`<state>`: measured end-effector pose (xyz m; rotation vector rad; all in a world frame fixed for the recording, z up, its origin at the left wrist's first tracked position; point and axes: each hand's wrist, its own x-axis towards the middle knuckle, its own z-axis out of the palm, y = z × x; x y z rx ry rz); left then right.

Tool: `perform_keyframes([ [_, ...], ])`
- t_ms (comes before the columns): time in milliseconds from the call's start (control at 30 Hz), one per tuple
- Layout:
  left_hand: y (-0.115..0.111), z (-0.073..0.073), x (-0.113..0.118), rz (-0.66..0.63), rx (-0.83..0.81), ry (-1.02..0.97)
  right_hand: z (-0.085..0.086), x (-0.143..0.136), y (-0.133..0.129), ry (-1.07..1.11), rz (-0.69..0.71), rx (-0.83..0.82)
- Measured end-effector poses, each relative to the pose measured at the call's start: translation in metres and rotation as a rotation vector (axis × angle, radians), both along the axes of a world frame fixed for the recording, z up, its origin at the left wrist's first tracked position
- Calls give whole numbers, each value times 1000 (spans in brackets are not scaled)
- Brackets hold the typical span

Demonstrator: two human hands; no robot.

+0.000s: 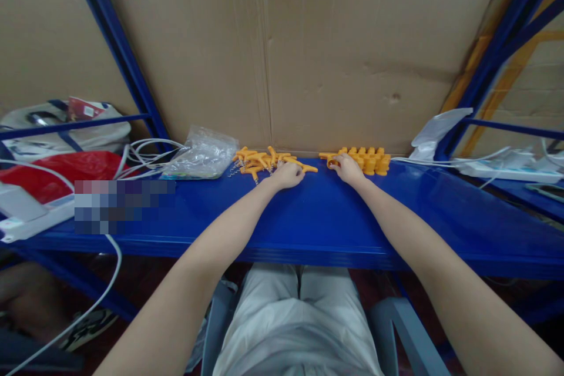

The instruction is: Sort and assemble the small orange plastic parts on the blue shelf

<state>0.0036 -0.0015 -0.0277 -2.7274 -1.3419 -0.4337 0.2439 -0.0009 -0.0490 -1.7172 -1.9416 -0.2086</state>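
The left hand (288, 175) rests on the blue metal desk (324, 223) at the front right edge of a loose pile of orange T-shaped plastic pieces with silvery metal spirals (253, 160). Its fingers are curled, and a branched orange plastic piece (309, 168) sticks out just beyond them — whether they grip it, I cannot tell. The right hand (350, 169) pinches a small orange plastic piece with a rounded opening (331, 164) between thumb and fingertips, low over the desk. Just beside that hand, on its right, stand close rows of upright orange plastic pieces (375, 162). The two hands are apart, with bare blue surface between them.

Left of the pile lies a clear, crinkled plastic bag (203, 154); behind everything rises a tall brown cardboard sheet (335, 64). Farther right — well apart from the hands — is a long white power strip (506, 170).
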Motion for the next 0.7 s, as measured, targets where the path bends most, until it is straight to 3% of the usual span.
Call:
perform_keyframes([
  [333, -4, 0, 6, -188, 58, -37, -2, 7, 5, -80, 39, -39],
  [500, -4, 0, 9, -222, 82, -46, 0, 6, 3, -98, 46, -68],
  [700, -2, -2, 8, -239, 71, -59, 5, -1, -7, -18, -92, -87],
])
